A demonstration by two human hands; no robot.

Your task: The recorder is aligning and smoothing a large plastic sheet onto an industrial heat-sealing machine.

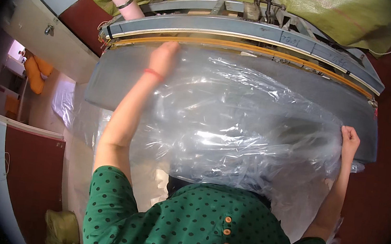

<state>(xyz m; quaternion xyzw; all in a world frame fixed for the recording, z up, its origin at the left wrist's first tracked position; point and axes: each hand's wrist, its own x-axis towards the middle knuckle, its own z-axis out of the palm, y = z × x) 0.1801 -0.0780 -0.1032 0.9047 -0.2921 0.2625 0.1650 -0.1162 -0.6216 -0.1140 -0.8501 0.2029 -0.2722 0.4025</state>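
Hands, two, bare. Left hand point(163, 58): at 11 o'clock, blurred, a red band point(153, 74) at its wrist; it lay at the far edge of the clear plastic sheet, whether pinching or pressing could not be told. Right hand point(350, 139): at 3 o'clock, finger and thumb pinching the sheet's edge.

Plastic sheet point(235, 109), one, clear, wrinkled and glossy: it lay at the centre, over the bench point(119, 72), its near part hanging toward 6 o'clock.

Bench, one, grey-topped: bordered at 12 o'clock by an orange strip point(214, 41), with a grey-blue metal frame point(197, 24) beyond.

Bottle point(130, 9), pink, one dark ring: leaned at 11 o'clock beside the frame.

Metal fixture point(268, 9), dark: stood at 1 o'clock on the frame.

Sheeting point(323, 13), yellow-green: lay behind, from 11 to 1 o'clock.

Cabinet door point(53, 33), pale: at 10 o'clock.

Bundle point(61, 229), yellowish: between 7 and 8 o'clock.

Top point(159, 228), green, dark-dotted, worn by the person: at 6 o'clock.
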